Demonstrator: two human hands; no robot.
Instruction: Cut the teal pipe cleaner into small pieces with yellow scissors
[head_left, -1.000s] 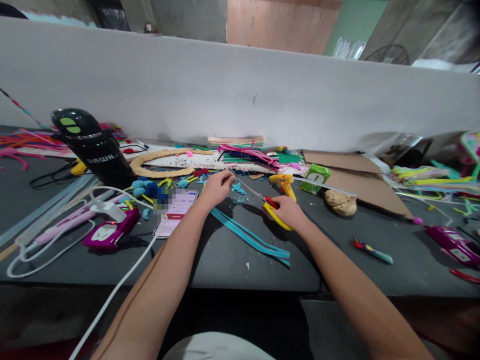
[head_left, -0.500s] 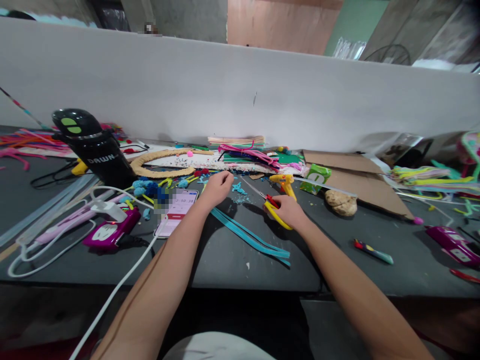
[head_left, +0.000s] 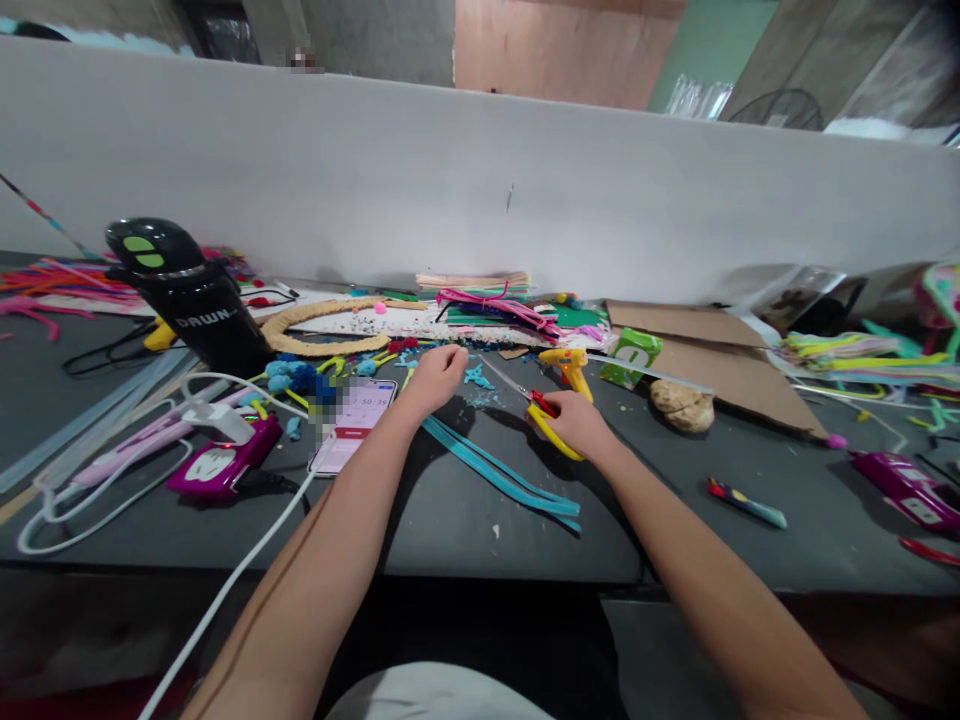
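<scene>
My right hand [head_left: 576, 418] grips a pair of scissors [head_left: 553, 434] with yellow and red handles. Their blades point forward and left, towards my left hand [head_left: 444, 372]. That hand is closed in a pinch above the table, and whatever its fingers hold is hidden. Small light-blue fuzzy clippings [head_left: 477, 378] lie on the table between the two hands. Several long blue pipe cleaners [head_left: 499, 478] lie nearer to me, running from beside my left forearm towards the right.
Left of my arm lie a phone [head_left: 358, 430], a purple power strip [head_left: 223, 462] with a white cable, and a black bottle [head_left: 199, 310]. A yellow glue gun [head_left: 568, 366], a stone-like lump [head_left: 682, 405], cardboard [head_left: 739, 375] and a cutter knife [head_left: 748, 503] are on the right.
Both hands and the scissors stay almost where they were. The timer digits on the phone have advanced.
</scene>
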